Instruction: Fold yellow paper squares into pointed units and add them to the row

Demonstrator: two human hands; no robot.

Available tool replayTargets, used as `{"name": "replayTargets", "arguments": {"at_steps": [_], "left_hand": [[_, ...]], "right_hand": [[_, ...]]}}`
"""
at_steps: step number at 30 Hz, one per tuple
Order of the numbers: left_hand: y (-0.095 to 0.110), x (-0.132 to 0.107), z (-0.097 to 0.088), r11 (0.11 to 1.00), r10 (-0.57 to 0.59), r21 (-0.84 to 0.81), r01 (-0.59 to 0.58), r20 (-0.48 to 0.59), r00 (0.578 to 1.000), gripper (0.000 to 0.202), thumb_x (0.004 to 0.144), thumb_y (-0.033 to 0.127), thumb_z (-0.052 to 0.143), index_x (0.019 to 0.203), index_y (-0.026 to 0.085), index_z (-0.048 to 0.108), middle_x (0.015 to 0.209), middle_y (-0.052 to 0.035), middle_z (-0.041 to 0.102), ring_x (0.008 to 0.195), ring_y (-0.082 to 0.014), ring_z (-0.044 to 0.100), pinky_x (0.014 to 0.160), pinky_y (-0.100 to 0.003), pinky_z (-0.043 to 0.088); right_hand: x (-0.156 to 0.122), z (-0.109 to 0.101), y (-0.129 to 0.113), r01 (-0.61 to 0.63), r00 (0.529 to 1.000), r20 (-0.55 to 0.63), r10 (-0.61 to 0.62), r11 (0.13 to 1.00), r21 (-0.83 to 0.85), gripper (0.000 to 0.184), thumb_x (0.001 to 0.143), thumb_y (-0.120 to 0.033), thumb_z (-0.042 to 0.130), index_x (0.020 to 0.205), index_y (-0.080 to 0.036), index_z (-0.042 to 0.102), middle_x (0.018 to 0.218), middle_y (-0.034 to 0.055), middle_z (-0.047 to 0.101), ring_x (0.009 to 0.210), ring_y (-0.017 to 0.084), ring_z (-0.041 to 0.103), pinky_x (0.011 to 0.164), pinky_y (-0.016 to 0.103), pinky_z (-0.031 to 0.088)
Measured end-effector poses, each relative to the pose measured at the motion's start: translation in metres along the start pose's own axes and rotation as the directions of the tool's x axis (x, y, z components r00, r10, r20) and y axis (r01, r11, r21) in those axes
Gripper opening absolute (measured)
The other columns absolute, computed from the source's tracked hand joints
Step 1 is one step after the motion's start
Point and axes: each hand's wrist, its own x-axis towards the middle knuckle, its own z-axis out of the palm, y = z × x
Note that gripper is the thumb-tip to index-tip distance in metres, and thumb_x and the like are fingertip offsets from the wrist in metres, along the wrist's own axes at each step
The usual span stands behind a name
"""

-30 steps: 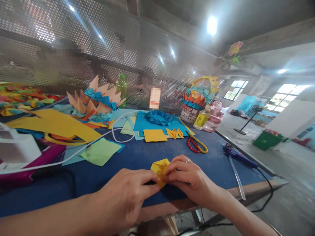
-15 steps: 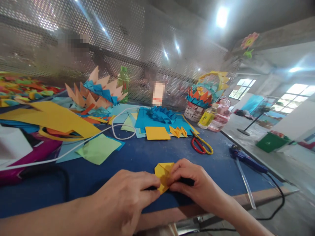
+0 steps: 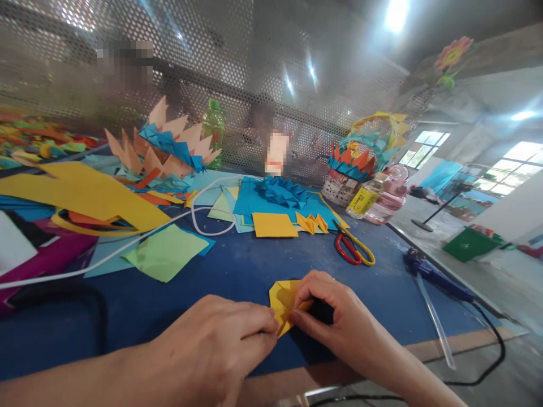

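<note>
A small yellow sheet of paper (image 3: 280, 297) with folded corners lies near the table's front edge, between my hands. My left hand (image 3: 231, 333) pinches its lower left edge with thumb and fingers closed. On the other side, my right hand (image 3: 324, 308) grips the paper's right part between thumb and index finger. Fingers cover part of both edges. Beyond the hands are a flat yellow square (image 3: 275, 225) and a few folded yellow pieces (image 3: 313, 222). Scissors (image 3: 355, 249) with red and yellow handles lie to their right.
A glue gun (image 3: 439, 276) with a clear stick and black cable lies at the right edge. Loose green paper (image 3: 167, 252), yellow sheets (image 3: 85, 192) and a white cord (image 3: 123, 249) spread leftward. Behind stand a peach and blue paper craft (image 3: 163, 144) and bottles (image 3: 365, 198).
The right thumb and fingers have shifted slightly on the yellow paper, and more of its folded surface shows. Both hands still hold it. The camera view has turned a little.
</note>
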Motion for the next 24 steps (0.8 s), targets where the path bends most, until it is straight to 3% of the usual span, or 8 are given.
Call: {"name": "replayTargets", "arguments": {"at_steps": [6,11,15,18,24], "left_hand": [[0.0,-0.003,0.005,1.0,-0.014,0.001,0.014,-0.03,0.999,0.034,0.07,0.006,0.034,0.087,0.021,0.059,0.086,0.0019,0.075,0.063,-0.013,0.066,0.055,-0.023,0.046],[-0.004,-0.003,0.012,0.997,0.003,0.073,-0.002,-0.02,1.0,0.038,0.089,0.01,0.03,0.111,0.019,0.06,0.096,0.0018,0.075,0.071,-0.0124,0.069,0.059,-0.023,0.048],[-0.007,0.001,0.019,0.986,0.05,0.161,-0.039,-0.067,0.997,0.053,0.107,0.022,0.014,0.093,0.02,0.065,0.084,0.002,0.072,0.066,-0.0117,0.065,0.052,-0.024,0.045],[-0.007,0.002,0.023,0.983,0.037,0.185,-0.024,-0.066,0.997,0.062,0.109,0.025,0.008,0.088,0.021,0.066,0.079,0.003,0.07,0.063,-0.0115,0.064,0.048,-0.026,0.043],[-0.006,-0.002,0.025,0.987,-0.042,0.155,0.039,0.018,0.999,0.057,0.111,0.024,0.014,0.09,0.023,0.067,0.078,0.0063,0.069,0.062,-0.0091,0.064,0.049,-0.02,0.046]], "right_hand": [[0.0,0.0,0.0,-0.004,1.0,0.001,0.004,1.0,0.012,0.015,0.085,-0.012,0.07,0.08,-0.022,0.061,0.088,-0.0039,0.063,0.085,0.012,0.058,0.077,0.026,0.042],[0.0,0.001,0.001,0.017,1.0,-0.011,-0.016,1.0,0.02,0.017,0.083,-0.008,0.069,0.08,-0.022,0.06,0.088,-0.004,0.063,0.085,0.012,0.058,0.078,0.025,0.042],[0.0,0.002,0.001,0.016,1.0,-0.016,-0.016,1.0,0.018,0.019,0.081,-0.004,0.068,0.08,-0.021,0.059,0.087,-0.0039,0.062,0.083,0.012,0.057,0.076,0.025,0.042],[0.0,0.003,0.0,0.016,1.0,-0.028,-0.015,1.0,0.02,0.021,0.08,-0.003,0.068,0.079,-0.021,0.059,0.086,-0.0043,0.062,0.083,0.012,0.057,0.076,0.025,0.041],[0.0,0.003,-0.002,-0.012,1.0,-0.026,0.013,1.0,0.026,0.02,0.081,-0.005,0.069,0.078,-0.021,0.058,0.087,-0.0042,0.061,0.083,0.012,0.057,0.078,0.026,0.041]]}}
